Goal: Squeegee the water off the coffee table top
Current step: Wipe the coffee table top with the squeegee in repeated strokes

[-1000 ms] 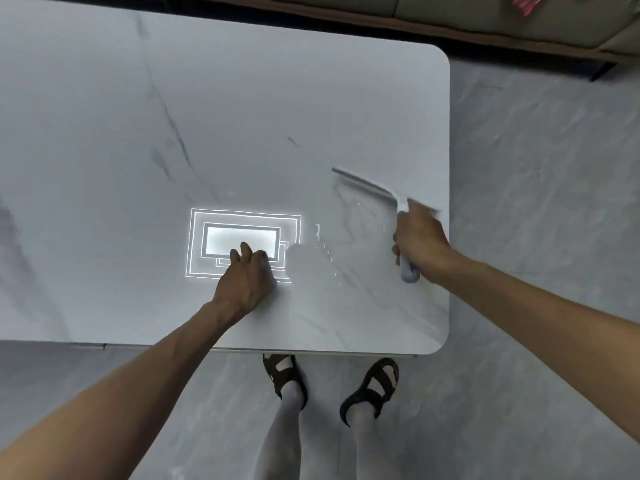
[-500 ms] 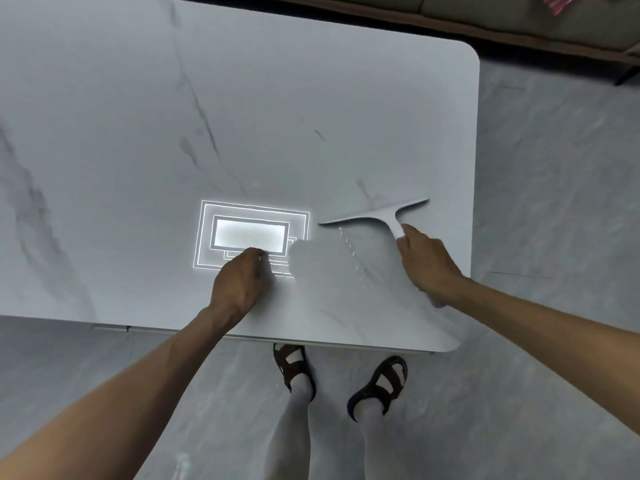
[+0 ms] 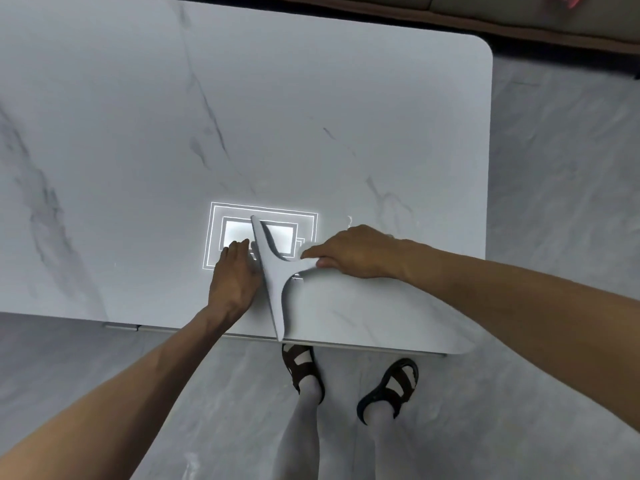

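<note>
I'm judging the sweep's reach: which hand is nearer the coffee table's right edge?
Right. The right hand, gripping the squeegee handle, is inboard of the coffee table's right edge; the left hand rests on the top farther left, across the squeegee's blade.

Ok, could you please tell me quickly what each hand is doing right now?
Left hand: open, resting on the coffee table top, holding nothing.
Right hand: closed around the handle of the white squeegee.
</note>
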The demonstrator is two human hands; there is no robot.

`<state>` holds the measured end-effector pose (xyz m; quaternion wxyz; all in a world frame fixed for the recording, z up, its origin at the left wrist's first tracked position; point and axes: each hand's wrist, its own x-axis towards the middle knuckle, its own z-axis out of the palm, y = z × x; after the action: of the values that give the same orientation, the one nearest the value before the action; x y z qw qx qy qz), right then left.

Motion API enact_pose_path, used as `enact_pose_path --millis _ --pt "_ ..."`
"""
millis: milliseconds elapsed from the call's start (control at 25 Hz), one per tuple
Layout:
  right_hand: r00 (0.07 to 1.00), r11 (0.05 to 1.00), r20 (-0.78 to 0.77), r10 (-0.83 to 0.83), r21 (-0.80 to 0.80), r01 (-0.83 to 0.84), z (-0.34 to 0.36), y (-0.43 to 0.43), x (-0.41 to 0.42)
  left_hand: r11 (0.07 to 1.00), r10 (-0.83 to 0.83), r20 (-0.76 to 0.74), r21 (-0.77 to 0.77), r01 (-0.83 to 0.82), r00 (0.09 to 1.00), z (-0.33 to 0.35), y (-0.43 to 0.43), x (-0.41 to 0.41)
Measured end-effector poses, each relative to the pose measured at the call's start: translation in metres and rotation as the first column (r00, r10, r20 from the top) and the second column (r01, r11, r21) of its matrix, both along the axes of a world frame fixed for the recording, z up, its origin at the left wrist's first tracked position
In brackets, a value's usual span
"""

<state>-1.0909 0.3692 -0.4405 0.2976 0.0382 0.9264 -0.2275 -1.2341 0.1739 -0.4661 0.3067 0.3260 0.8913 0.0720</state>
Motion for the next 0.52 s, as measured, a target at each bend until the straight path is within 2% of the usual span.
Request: enact_pose_path --millis 120,320,520 --pt "0.998 0.998 0.021 -0.051 0.030 0.050 -0.012 0.000 0.006 0.991 -0.121 0.024 -0.054 0.122 0.992 -0.003 0.006 0.009" --pt "0.940 0.938 0.025 -0.341 0.078 0.339 -0.009 0.058 0.066 0.911 -0.397 -0.035 -0.136 0.390 0.917 -0.006 0.029 0.037" --pt "0.839 0.829 0.058 -0.542 0.203 0.521 -0.001 0.113 0.152 0.829 -0.477 0.065 -0.296 0.474 0.876 -0.005 0.059 0.075"
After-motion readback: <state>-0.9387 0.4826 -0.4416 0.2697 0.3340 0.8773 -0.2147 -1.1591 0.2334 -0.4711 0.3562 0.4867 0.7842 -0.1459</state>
